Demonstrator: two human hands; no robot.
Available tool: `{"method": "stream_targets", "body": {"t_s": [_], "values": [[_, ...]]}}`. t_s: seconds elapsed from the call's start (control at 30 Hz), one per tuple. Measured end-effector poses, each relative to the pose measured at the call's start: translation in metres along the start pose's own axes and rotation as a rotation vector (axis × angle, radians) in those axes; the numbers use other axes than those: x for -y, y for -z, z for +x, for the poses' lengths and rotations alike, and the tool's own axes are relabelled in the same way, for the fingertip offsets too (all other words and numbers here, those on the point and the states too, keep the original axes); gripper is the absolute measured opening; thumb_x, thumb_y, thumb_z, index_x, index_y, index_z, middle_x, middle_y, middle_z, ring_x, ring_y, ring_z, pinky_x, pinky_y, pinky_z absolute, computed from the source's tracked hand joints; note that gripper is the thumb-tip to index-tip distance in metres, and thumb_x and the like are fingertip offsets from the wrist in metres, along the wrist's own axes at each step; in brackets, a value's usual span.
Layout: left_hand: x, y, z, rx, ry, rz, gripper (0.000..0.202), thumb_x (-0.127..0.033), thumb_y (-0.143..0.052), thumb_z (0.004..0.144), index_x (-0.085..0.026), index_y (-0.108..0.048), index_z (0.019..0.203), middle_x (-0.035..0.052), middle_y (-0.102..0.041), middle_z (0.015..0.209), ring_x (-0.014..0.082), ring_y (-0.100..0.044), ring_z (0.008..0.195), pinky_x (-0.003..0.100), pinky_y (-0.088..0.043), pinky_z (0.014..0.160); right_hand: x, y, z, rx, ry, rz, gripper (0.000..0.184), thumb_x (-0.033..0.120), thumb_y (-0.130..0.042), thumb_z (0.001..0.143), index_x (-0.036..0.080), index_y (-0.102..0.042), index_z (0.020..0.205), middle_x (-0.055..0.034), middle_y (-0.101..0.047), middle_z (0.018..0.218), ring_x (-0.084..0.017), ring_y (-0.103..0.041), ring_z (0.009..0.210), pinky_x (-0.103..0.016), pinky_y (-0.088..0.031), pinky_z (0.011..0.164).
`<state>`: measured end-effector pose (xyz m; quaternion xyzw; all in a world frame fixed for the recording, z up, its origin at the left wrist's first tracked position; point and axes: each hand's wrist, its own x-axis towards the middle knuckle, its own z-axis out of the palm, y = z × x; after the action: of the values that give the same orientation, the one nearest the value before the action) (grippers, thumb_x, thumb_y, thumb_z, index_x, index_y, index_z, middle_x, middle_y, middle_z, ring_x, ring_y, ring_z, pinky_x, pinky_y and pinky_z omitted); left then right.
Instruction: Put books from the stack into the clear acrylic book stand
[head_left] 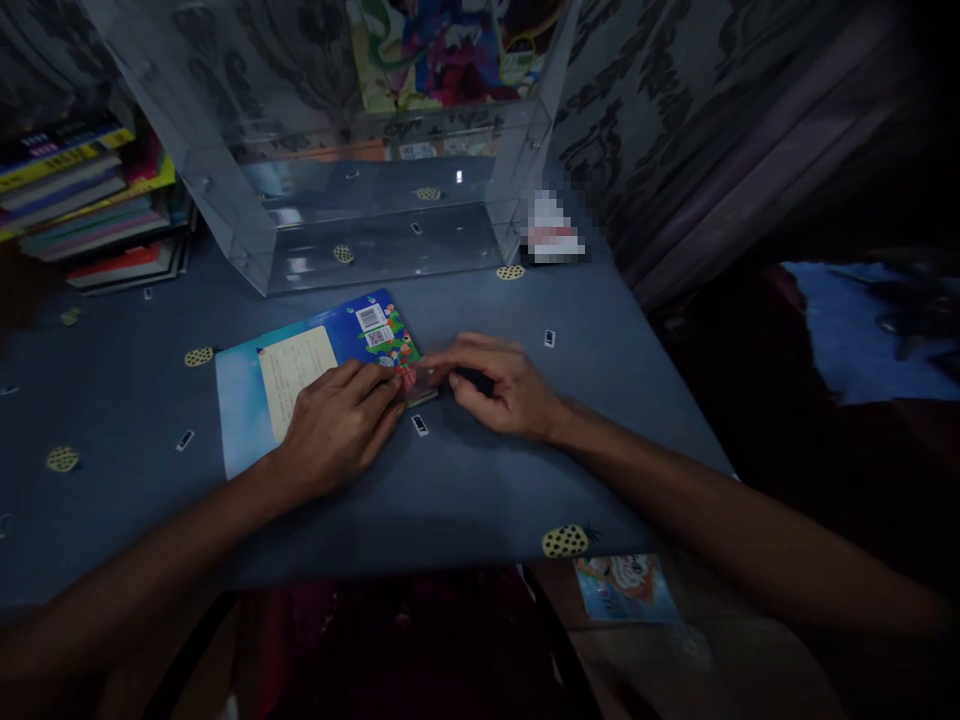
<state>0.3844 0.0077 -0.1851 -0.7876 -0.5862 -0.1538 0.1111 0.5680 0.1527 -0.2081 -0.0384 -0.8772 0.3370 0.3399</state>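
Note:
A thin book [244, 385] lies on the table with its blue back cover up, showing a barcode, a cream text panel and colourful drawings. My left hand [337, 420] rests on its lower right part, fingers stretched over the cover towards the right edge. My right hand [502, 385] is just beyond that edge. Its index finger reaches onto the book's right corner and meets the left fingertips, while the thumb stays apart below. Something faintly shiny shows at this corner, but I cannot make out what it is.
Behind the book stands a clear acrylic rack [382, 275] with a colourful book [457, 50] in its upper part. Stacked books [97, 200] are at the back left. A blurred-out item [553, 228] sits right of the rack. Below the table's front edge lies another book [626, 590].

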Motion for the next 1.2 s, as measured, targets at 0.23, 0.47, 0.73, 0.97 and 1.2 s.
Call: {"method": "stream_targets", "body": {"t_s": [0.23, 0.47, 0.73, 0.97, 1.2], "values": [[-0.001, -0.002, -0.002, -0.003, -0.006, 0.020, 0.028, -0.026, -0.049, 0.102, -0.009, -0.069, 0.114, 0.0114, -0.073, 0.107, 0.0253, -0.065, 0.089, 0.039, -0.056, 0.074, 0.002, 0.003, 0.000, 0.098, 0.146, -0.282, 0.026, 0.019, -0.047, 0.091, 0.017, -0.071, 0.102, -0.0029, -0.066, 0.072, -0.018, -0.059, 0.068, -0.034, -0.046, 0.069], [0.010, 0.000, 0.000, 0.021, 0.025, -0.111, 0.025, -0.024, -0.049, 0.102, -0.012, -0.070, 0.111, 0.0099, -0.073, 0.106, 0.0229, -0.065, 0.094, 0.038, -0.056, 0.082, 0.035, -0.011, -0.003, 0.240, 0.177, -0.681, 0.023, 0.017, -0.048, 0.096, 0.013, -0.071, 0.093, -0.0085, -0.073, 0.077, -0.021, -0.065, 0.073, -0.035, -0.048, 0.075], [0.088, 0.028, -0.030, 0.255, 0.404, 0.090, 0.044, -0.046, -0.049, 0.101, -0.018, -0.060, 0.133, 0.0137, -0.063, 0.133, 0.0311, -0.062, 0.114, 0.046, -0.053, 0.091, 0.059, -0.024, -0.016, 0.284, 0.099, -0.863, 0.035, 0.013, -0.055, 0.091, 0.011, -0.066, 0.125, -0.0138, -0.077, 0.100, -0.027, -0.069, 0.090, -0.042, -0.054, 0.090], [0.079, 0.049, -0.054, 0.381, 0.532, 0.278, 0.035, -0.047, -0.046, 0.102, -0.025, -0.065, 0.123, 0.0095, -0.069, 0.111, 0.0288, -0.065, 0.103, 0.029, -0.050, 0.063, 0.058, -0.032, -0.018, 0.312, -0.022, -0.805, 0.055, 0.043, -0.060, 0.095, 0.013, -0.054, 0.141, -0.0242, -0.065, 0.132, -0.038, -0.060, 0.121, -0.056, -0.049, 0.100], [0.046, 0.053, -0.060, 0.463, 0.655, 0.370, 0.033, -0.044, -0.043, 0.104, -0.017, -0.062, 0.102, 0.0113, -0.070, 0.093, 0.0264, -0.071, 0.076, 0.027, -0.045, 0.055, 0.011, -0.024, 0.033, 0.391, -0.110, -0.602, 0.055, 0.048, -0.047, 0.103, 0.016, -0.045, 0.148, -0.0191, -0.059, 0.143, -0.035, -0.052, 0.135, -0.057, -0.047, 0.105]]}}
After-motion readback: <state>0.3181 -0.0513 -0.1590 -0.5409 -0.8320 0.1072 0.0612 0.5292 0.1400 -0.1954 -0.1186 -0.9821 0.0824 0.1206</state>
